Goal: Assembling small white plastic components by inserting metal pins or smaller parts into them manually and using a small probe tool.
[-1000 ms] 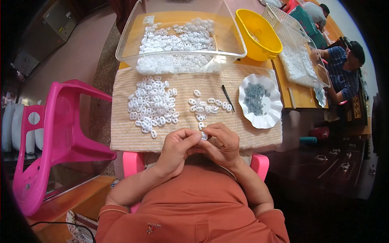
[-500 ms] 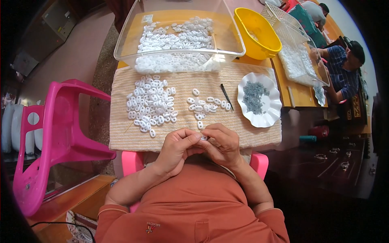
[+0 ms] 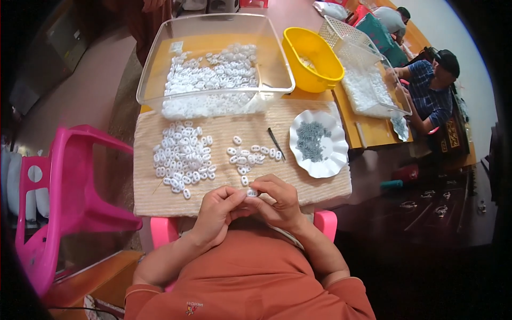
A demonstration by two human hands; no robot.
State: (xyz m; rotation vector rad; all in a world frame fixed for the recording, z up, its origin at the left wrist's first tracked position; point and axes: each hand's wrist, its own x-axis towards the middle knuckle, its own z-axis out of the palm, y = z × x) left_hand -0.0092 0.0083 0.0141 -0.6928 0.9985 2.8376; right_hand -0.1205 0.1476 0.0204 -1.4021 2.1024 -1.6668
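Close to the table's front edge, my left hand [image 3: 217, 211] and my right hand [image 3: 278, 204] meet around one small white oval plastic piece [image 3: 252, 193] with two openings. Thumbs and fingertips of both hands pinch it. Just beyond lies a loose group of matching white pieces [image 3: 252, 157]. Left of that is a larger pile of them [image 3: 184, 154]. To the right, a white scalloped plate [image 3: 337, 133] carries many tiny grey parts [image 3: 311, 141]. Black tweezers [image 3: 276, 144] rest between the loose group and the plate.
A striped beige cloth [image 3: 314, 189] covers the table. A clear bin [image 3: 141, 95] of white pieces stands behind, beside a yellow basin [image 3: 314, 81]. Further right are a clear container [image 3: 373, 109], a white basket [image 3: 346, 41] and a seated person [image 3: 433, 90]. A pink chair [image 3: 88, 176] stands left.
The view has tilted, so the table and my hands appear lower and further left. Both hands still pinch the white piece, and more of its face shows. A standing person's hand now shows at the top left.
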